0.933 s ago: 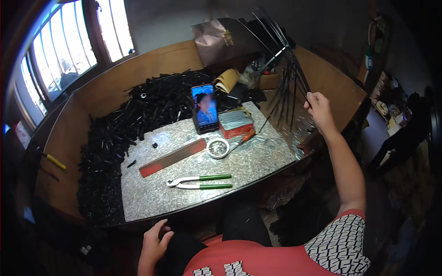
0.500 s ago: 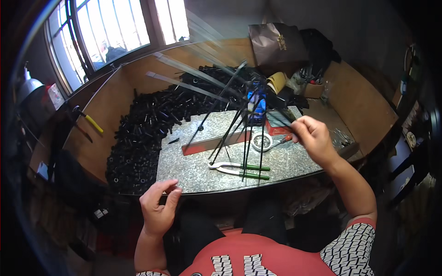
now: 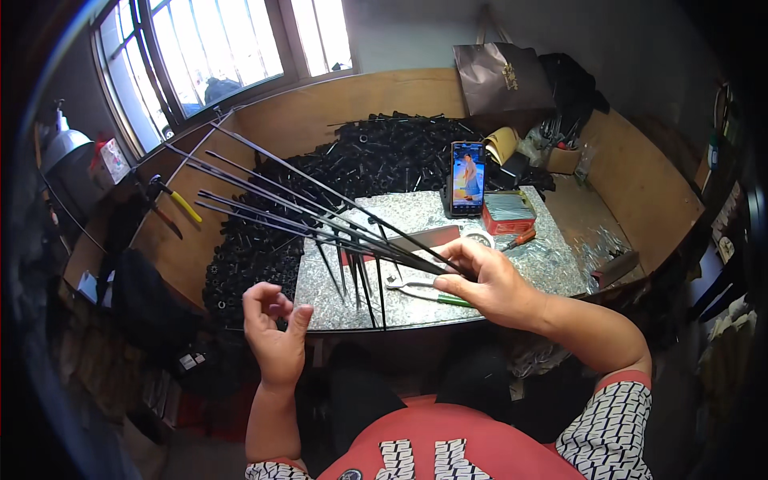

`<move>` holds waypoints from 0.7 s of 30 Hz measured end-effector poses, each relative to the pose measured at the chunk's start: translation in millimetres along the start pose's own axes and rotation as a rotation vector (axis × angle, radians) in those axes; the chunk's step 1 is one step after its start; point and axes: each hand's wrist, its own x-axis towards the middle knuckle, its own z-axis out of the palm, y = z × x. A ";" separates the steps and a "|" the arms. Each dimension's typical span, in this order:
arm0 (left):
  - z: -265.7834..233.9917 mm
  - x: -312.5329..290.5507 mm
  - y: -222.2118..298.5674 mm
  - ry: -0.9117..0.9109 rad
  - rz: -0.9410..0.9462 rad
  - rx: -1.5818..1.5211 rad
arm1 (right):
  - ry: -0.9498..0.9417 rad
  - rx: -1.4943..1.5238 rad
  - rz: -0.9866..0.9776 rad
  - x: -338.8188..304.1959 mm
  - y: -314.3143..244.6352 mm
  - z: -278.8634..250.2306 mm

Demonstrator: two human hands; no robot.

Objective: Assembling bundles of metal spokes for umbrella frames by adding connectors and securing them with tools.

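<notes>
My right hand (image 3: 500,286) grips one end of a bundle of long, thin black umbrella ribs (image 3: 320,218). They fan out to the left above the bench, and shorter struts dangle from them. My left hand (image 3: 274,340) is raised at the slab's front left edge, fingers curled and thumb apart, with nothing in it. Under the ribs, pincers with green handles (image 3: 454,301) lie on the speckled stone slab (image 3: 552,268), partly hidden by my right hand. Behind them are a flat dark red bar (image 3: 440,238) and a ring-shaped white roll (image 3: 481,238), also partly covered.
A phone (image 3: 468,180) stands lit at the slab's back, beside a red box (image 3: 510,226) of thin pieces and a red-handled tool (image 3: 524,238). Small black parts (image 3: 384,156) are heaped behind and left, within wooden walls (image 3: 416,92). A yellow-handled hammer (image 3: 186,208) hangs at left.
My right hand has come left and toward me, swinging the ribs lower and farther left. The left hand has stayed near the front edge, its fingers slightly wider apart. The view has shifted slightly.
</notes>
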 end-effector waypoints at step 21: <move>25.0 24.8 27.4 0.084 0.416 0.675 | -0.033 -0.112 -0.065 6.6 -4.8 25.1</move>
